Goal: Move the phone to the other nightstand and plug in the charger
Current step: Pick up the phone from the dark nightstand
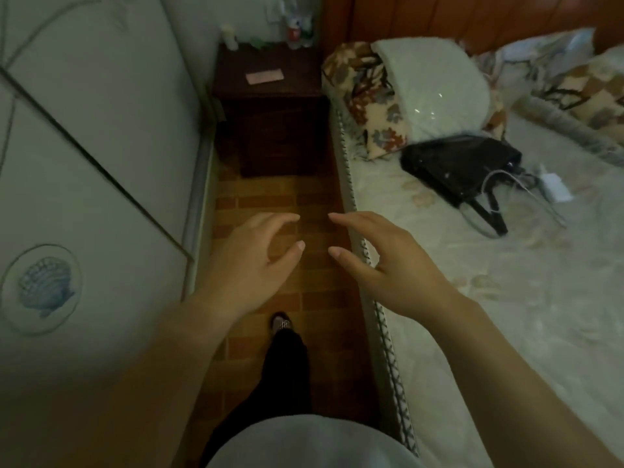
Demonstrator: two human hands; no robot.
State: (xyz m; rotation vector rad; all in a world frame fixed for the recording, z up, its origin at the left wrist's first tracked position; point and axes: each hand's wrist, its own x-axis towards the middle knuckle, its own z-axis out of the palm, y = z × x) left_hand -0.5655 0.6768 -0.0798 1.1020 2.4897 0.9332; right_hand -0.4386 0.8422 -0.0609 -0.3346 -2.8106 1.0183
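Brick-patterned floor [290, 204] below, left hand [251, 261] and right hand [381, 261] outstretched, fingers curled, empty, near nightstand [270, 96]

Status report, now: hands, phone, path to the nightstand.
Left hand and right hand open, empty. Pink phone flat on nightstand ahead. Charger on bed. Floor path unobstructed.

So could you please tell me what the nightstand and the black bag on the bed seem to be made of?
The nightstand looks like dark woven wicker or rattan with a matte finish, judging by its fine ribbed texture, though the dim light leaves that open. The black bag seems glossy plastic or patent leather: bright highlights glint on it.
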